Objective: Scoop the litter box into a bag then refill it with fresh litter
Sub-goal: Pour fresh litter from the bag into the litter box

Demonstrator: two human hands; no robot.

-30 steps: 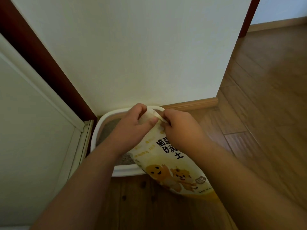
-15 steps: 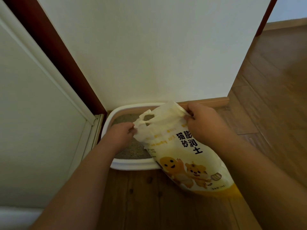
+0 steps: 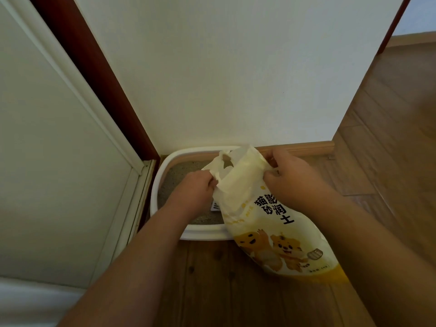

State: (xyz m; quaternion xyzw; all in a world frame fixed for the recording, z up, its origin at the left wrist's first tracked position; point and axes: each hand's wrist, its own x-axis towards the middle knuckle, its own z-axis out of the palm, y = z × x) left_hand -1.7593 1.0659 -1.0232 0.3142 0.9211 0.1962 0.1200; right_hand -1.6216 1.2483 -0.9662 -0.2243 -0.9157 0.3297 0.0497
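Litter bag (image 3: 271,223) leans over your litter box (image 3: 165,175) rim at 5 o'clock; left hand (image 3: 195,192) and right hand (image 3: 290,178) each pinch its mouth, apparently spreading it to pour.

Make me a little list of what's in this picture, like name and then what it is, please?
place: corner of a white wall and a brown wooden plank floor
box: white plastic litter box against the wall, grey litter inside
bag: yellow and white plastic litter bag with cartoon animals, leaning over the box's right end, bottom on the floor
left hand: pinches the bag's top edge by the handle hole
right hand: grips the top's other side
bag top: pulled apart; whether it is open, cannot tell
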